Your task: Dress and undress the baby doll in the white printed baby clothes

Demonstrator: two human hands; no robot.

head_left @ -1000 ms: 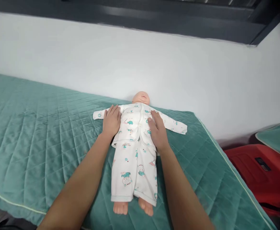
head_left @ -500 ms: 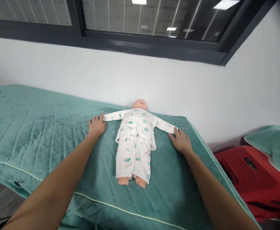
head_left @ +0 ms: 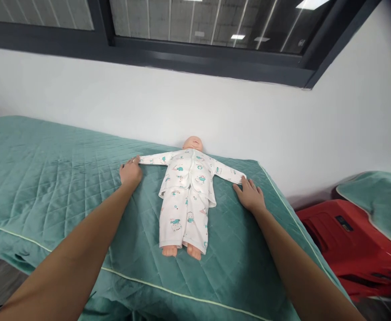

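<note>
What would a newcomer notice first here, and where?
First, at centre, the white-clothed doll lying with sleeves spread on the green quilted cover, head near the wall. Next, the left hand and right hand, each at a sleeve end. A red object stands out beyond the cover's right edge.

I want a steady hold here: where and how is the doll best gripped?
Likely around its torso, left hand and right hand coming in from opposite sides, just below the sleeves. The doll lies on its back on the green cover, arms spread, leaving both flanks open; the slim sleeves look a weaker hold.
</note>
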